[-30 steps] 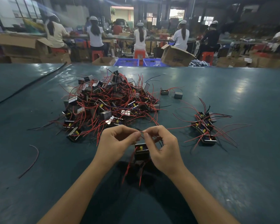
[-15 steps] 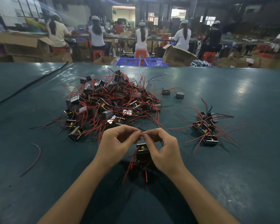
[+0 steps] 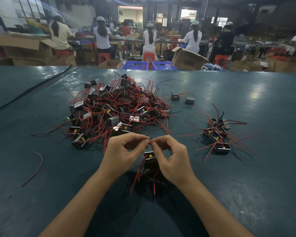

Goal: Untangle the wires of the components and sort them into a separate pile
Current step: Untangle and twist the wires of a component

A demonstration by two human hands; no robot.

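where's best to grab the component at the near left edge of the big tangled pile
Take the component by its dark body, pinched across the long sides, coming from the near left, where the table is bare. It lies tilted at the edge of the pile and its red wires seem to run right into the tangle, so pulling on them would likely drag others.

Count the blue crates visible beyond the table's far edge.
2: left crate and right crate, side by side just past the table; more may be hidden below its edge.
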